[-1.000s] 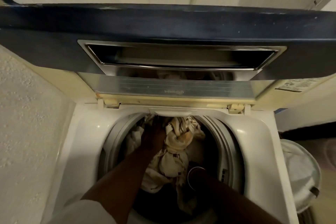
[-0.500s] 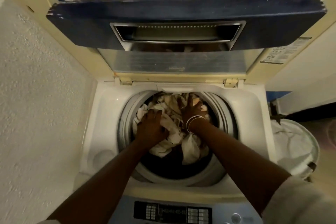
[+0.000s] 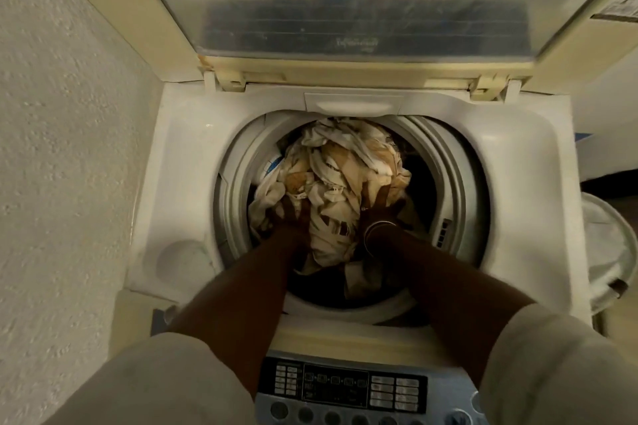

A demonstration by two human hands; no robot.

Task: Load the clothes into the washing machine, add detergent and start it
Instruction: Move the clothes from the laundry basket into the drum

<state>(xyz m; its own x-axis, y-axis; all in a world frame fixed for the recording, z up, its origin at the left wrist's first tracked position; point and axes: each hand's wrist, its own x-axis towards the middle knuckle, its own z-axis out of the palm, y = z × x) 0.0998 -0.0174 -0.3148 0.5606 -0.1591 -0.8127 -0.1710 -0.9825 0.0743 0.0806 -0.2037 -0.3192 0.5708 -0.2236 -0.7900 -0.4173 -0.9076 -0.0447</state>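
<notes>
Head view: left hand [image 3: 291, 216] and right hand [image 3: 379, 209] lie spread, palms down on the clothes [image 3: 345, 179] inside the drum [image 3: 459, 183], gripping nothing. Loading step, seemingly; detergent next, none in view.

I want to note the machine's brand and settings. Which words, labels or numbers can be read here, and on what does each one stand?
No text here can be read.
Logo on the raised lid: too blurred to read.
Sticker at the upper right: print too small.
Control panel buttons and display: labels too small and dark.
Marks on the drum rim: illegible.
</notes>
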